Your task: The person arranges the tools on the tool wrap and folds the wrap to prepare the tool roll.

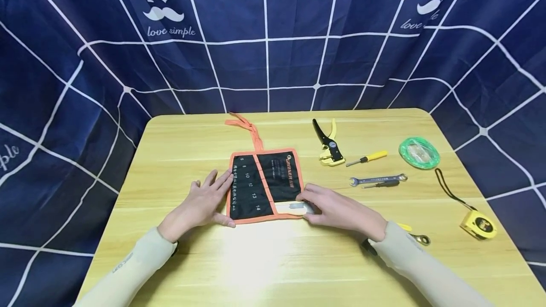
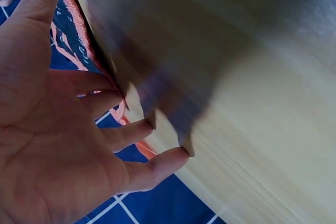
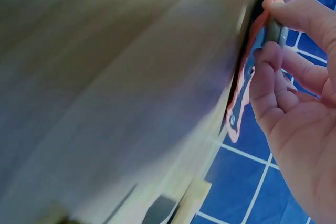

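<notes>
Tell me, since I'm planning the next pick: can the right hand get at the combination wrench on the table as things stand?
Probably yes. The wrench lies in the open beside the right hand, nothing between them, but the fingers now pinch a metal tool at the pouch.

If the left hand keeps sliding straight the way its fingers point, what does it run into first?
The left hand lies flat, fingers pointing up and to the right, already touching the left edge of the tool roll. Going on, it would probably ride over the numbered pockets.

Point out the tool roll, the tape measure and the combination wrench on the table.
tool roll (image 1: 273, 174), head view, black right-hand panel.
tape measure (image 1: 479, 224), head view, yellow case.
combination wrench (image 1: 377, 179), head view, mid-shaft.
</notes>
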